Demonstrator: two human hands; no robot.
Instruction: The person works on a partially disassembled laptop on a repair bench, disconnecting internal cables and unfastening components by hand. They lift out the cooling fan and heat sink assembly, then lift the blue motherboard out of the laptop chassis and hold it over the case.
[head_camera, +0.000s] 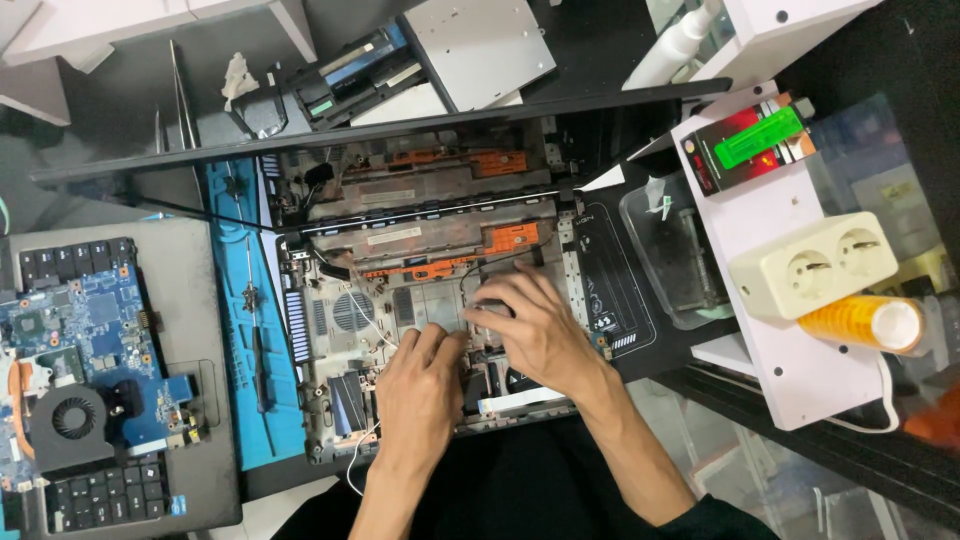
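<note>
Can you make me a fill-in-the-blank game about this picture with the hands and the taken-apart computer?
1. Both hands, the left hand and the right hand, rest inside the opened ____ base.
2. The round black fan sits on a circuit board coloured ____.
3. The cream double power socket lies on a ____ shelf.
4. Beside the socket lies an ____ tube.

Missing words: laptop; blue; white; orange
</note>
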